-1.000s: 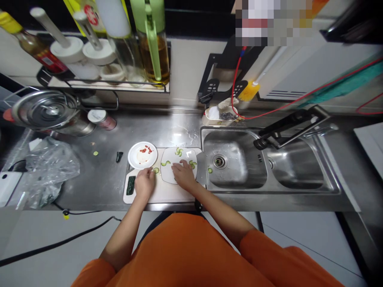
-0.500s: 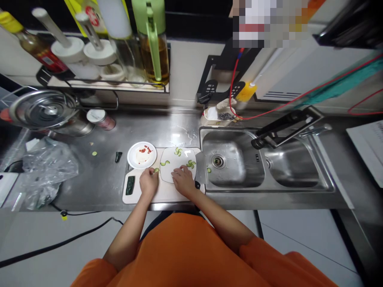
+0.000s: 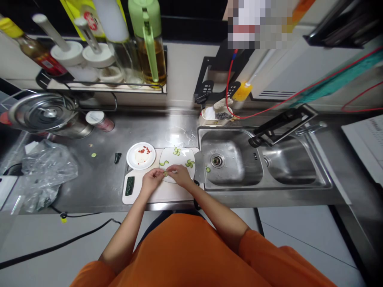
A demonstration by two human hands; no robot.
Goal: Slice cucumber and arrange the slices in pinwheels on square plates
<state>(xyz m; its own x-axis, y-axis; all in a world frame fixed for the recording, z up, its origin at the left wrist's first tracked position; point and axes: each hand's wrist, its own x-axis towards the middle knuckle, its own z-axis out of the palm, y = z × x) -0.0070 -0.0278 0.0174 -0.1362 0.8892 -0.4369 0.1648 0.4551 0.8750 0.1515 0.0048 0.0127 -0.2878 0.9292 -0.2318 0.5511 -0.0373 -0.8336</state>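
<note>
My left hand [image 3: 152, 180] and my right hand [image 3: 181, 176] meet over the near left part of a white square plate [image 3: 176, 162]. Between their pinched fingertips is a small green cucumber slice [image 3: 165, 173], partly hidden by the fingers. Curved cucumber slices lie on the plate in pinwheel shapes at the far side [image 3: 176, 151] and the right [image 3: 190, 163], with a smaller group [image 3: 163, 163] at the left. Beneath the plate is a pale cutting board [image 3: 163, 195], which also carries a dark green cucumber piece [image 3: 129, 185]. A knife blade [image 3: 199, 165] shows at the plate's right.
A round white plate [image 3: 131, 162] with red bits stands behind my left hand. A cucumber end [image 3: 117, 158] and a plastic bag [image 3: 49, 163] lie further left. The steel sink [image 3: 233, 159] is at the right, a lidded pot [image 3: 50, 115] at the back left.
My left hand has moved right from the plate's left edge, bringing the cucumber slice over the plate. My right hand has shifted left, and its fingertips now meet the left ones at the slice.
</note>
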